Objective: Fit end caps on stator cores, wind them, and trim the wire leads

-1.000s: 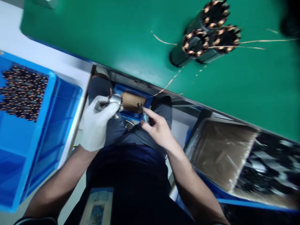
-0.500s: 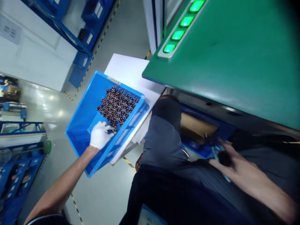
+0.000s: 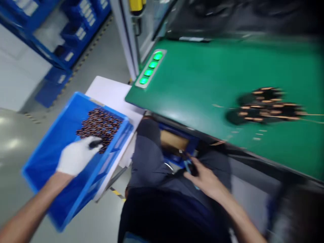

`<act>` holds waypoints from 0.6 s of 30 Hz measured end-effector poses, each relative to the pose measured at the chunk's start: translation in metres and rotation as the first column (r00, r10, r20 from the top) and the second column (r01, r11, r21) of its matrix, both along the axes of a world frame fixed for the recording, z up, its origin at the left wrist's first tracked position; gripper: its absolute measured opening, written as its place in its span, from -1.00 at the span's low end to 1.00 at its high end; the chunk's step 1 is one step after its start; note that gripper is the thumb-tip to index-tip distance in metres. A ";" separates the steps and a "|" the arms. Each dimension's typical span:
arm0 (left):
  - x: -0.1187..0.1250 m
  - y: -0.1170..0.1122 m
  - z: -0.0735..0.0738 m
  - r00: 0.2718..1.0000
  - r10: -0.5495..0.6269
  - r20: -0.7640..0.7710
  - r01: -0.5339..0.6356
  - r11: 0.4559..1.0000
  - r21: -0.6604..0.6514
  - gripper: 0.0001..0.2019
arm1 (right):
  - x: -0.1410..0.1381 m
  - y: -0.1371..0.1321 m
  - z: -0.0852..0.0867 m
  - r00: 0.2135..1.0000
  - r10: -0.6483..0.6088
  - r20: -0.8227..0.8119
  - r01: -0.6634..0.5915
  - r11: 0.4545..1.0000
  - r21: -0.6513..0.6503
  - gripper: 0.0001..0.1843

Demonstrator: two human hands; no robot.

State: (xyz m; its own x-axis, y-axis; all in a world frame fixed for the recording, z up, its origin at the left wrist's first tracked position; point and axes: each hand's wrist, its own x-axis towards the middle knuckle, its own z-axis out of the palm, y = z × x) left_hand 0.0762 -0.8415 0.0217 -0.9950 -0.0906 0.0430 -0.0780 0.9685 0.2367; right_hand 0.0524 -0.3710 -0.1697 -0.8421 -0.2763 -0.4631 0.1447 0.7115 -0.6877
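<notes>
My white-gloved left hand (image 3: pixel 76 156) was inside the blue plastic bin (image 3: pixel 54 140), thumb and fingers pinching a small dark piece (image 3: pixel 95 144), blurred. Just beyond them: a packed cluster of copper-and-black parts (image 3: pixel 101 122). My bare right hand (image 3: pixel 206 177) was curled around blue-and-black-gripped pliers (image 3: pixel 187 165); jaws' opening, couldn't tell. Ahead and right of it, three black, copper-topped cylinders (image 3: pixel 253 112) stood on the smooth green tabletop (image 3: pixel 194 81).

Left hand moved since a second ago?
Yes, leftward: against the blue crate, the gloved left hand was off to its right and is now over it.
</notes>
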 end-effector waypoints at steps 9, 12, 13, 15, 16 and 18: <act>-0.137 0.228 0.042 0.745 -0.537 -0.396 0.602 0.797 0.053 -0.79 | -0.002 -0.001 0.037 1.000 -0.003 0.007 0.004 0.995 -0.097 -0.12; -0.169 0.288 0.011 0.746 -0.529 -0.403 0.604 0.793 0.077 -0.79 | 0.009 0.016 0.050 0.999 -0.051 0.004 0.051 0.988 -0.148 -0.11; -0.177 0.298 0.000 0.754 -0.526 -0.394 0.599 0.797 0.082 -0.80 | 0.014 0.022 0.053 0.998 -0.068 0.006 0.068 0.983 -0.169 -0.11; -0.186 0.304 -0.015 0.760 -0.536 -0.369 0.600 0.796 0.078 -0.84 | 0.025 0.034 0.056 0.994 -0.110 0.008 0.109 0.971 -0.213 -0.12; -0.186 0.304 -0.018 0.758 -0.544 -0.360 0.604 0.793 0.074 -0.86 | 0.030 0.038 0.056 0.991 -0.136 0.006 0.133 0.963 -0.235 -0.13; -0.174 0.298 -0.015 0.743 -0.542 -0.393 0.620 0.778 0.100 -0.87 | 0.039 0.043 0.058 0.979 -0.201 -0.010 0.190 0.941 -0.280 -0.15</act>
State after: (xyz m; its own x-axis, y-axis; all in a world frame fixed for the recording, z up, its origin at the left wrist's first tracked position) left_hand -0.0983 -0.5435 0.0067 -0.7848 0.4549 0.4209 0.6020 0.7209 0.3434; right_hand 0.0918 -0.3280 -0.1114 -0.9079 -0.2166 -0.3589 0.2321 0.4531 -0.8607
